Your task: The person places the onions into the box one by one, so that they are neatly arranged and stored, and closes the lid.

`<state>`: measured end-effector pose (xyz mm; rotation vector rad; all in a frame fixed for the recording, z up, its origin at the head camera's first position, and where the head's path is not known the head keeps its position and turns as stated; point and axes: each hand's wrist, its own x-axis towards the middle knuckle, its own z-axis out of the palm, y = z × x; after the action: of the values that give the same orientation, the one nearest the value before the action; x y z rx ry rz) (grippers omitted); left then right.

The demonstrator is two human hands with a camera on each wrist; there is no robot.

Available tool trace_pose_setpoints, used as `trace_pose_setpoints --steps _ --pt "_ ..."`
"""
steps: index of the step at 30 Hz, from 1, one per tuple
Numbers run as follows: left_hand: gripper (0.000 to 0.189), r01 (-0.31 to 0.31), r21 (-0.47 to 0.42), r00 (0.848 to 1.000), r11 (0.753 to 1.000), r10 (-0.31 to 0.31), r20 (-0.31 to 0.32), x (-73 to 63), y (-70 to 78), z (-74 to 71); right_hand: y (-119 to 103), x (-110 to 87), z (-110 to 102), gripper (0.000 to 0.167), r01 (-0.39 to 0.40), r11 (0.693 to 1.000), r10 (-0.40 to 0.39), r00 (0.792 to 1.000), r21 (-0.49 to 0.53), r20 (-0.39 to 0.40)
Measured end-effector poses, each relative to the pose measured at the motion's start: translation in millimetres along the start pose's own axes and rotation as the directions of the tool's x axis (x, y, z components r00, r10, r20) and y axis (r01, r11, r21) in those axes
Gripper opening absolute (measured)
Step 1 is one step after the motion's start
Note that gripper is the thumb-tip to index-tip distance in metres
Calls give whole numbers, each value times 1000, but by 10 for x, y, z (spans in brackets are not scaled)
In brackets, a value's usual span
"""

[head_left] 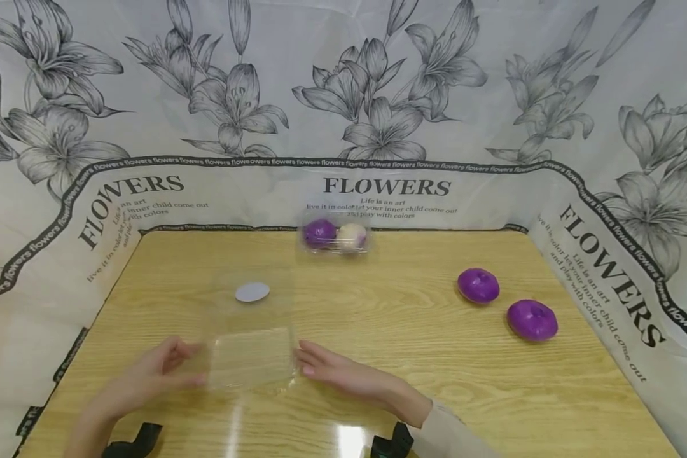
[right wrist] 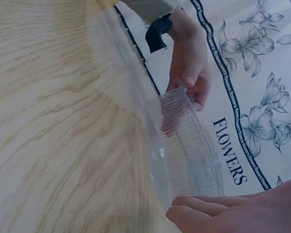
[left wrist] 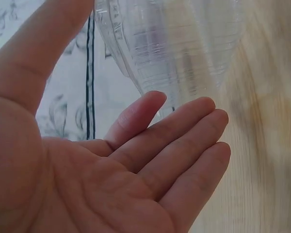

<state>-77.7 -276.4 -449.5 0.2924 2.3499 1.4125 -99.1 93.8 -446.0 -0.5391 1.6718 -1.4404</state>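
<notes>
A clear plastic clamshell box [head_left: 252, 359] lies unfolded at the front left of the table, its lid leaning back with a white oval label [head_left: 252, 292]. My left hand [head_left: 154, 375] is at the box's left side, thumb and fingers spread apart. In the left wrist view its fingers [left wrist: 174, 150] extend loosely below the ribbed plastic, while the thumb reaches up along the edge. On the opposite side, my right hand [head_left: 349, 375] has its straight fingertips against the box wall. From the right wrist, the box [right wrist: 184, 145] spans the space between both hands.
Two purple, onion-like rounds stand at the right, one farther back [head_left: 478, 285] and one nearer [head_left: 532, 320]. Against the back curtain is another clear box [head_left: 334, 250] holding a purple round and a whitish one. A flower-printed curtain [head_left: 389, 184] walls the table on three sides.
</notes>
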Motion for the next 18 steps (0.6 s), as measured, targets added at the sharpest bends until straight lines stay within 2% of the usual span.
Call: trace_pose_setpoints --steps 7,11,18 --pt "43 -39 2 999 999 39 35 97 170 333 90 -467 -133 69 11 1000 -11 1000 9 -12" --pt "47 -88 23 995 996 87 41 219 278 549 146 -750 -248 68 22 1000 -21 999 3 -34" --pt "53 -112 44 994 993 112 10 465 403 864 195 -1073 -438 64 49 998 -51 996 -25 -71"
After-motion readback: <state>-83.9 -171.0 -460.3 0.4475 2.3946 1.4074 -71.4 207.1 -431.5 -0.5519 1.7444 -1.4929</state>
